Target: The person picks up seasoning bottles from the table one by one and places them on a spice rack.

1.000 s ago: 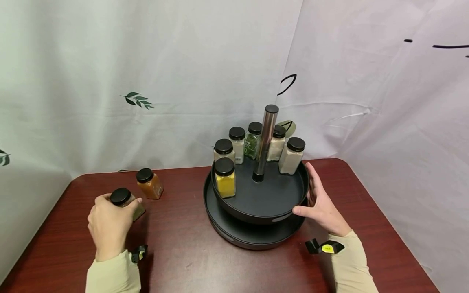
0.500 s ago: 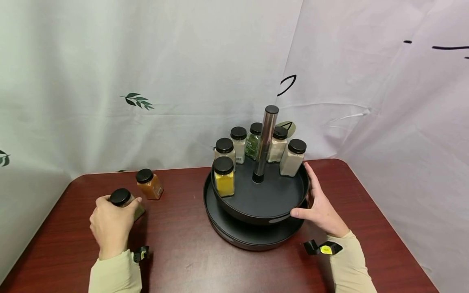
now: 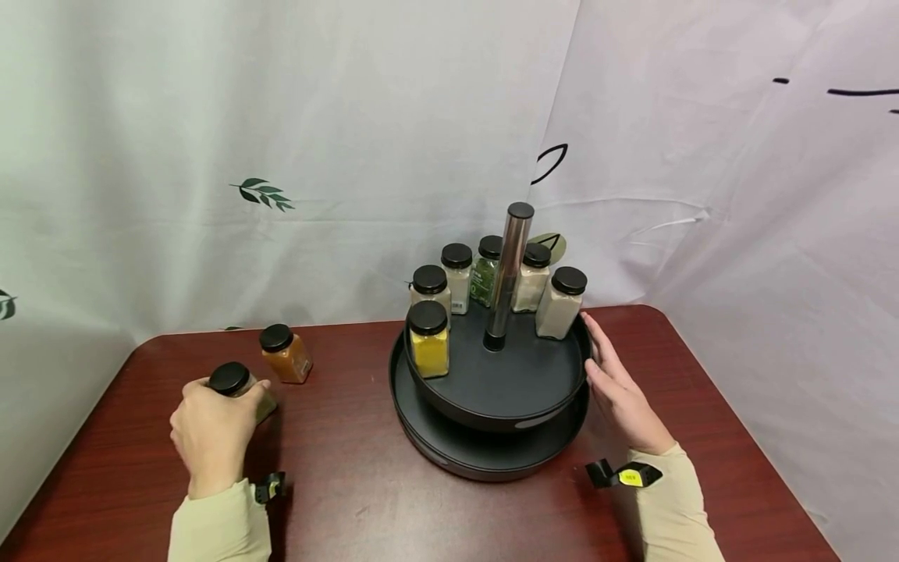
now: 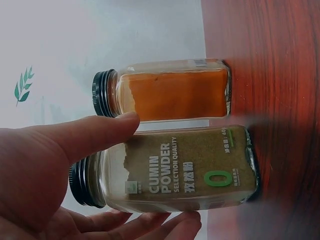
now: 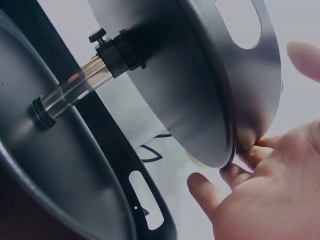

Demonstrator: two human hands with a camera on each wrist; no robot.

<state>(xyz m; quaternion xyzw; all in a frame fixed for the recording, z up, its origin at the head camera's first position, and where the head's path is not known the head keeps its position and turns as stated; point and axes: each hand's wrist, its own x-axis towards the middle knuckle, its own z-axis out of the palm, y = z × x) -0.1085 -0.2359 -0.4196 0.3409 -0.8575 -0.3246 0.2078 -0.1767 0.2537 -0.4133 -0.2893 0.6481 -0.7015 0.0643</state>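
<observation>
My left hand point(image 3: 214, 429) grips a black-capped glass jar of cumin powder point(image 4: 185, 170) that stands on the table at the left. The thumb lies along one side of it, the fingers on the other. Just behind it is a jar of orange-brown spice point(image 3: 289, 361). My right hand point(image 3: 621, 386) is at the right side of a two-tier black turntable rack, its fingertips touching the wall of the upper tray point(image 5: 205, 85). In the right wrist view the thumb point(image 5: 305, 60) is off the tray.
Several spice jars stand along the upper tray's left and back, among them a yellow one point(image 3: 430, 355) and a white one point(image 3: 559, 304). A metal post point(image 3: 510, 273) rises from its middle. The wider lower tray point(image 3: 485, 460) rests on the table point(image 3: 351, 484), with a white curtain point(image 3: 351, 117) behind.
The upper tray has turned slightly, its jars shifting a little. My right thumb has moved off the front rim toward the other fingers. The left hand stays on the cumin jar.
</observation>
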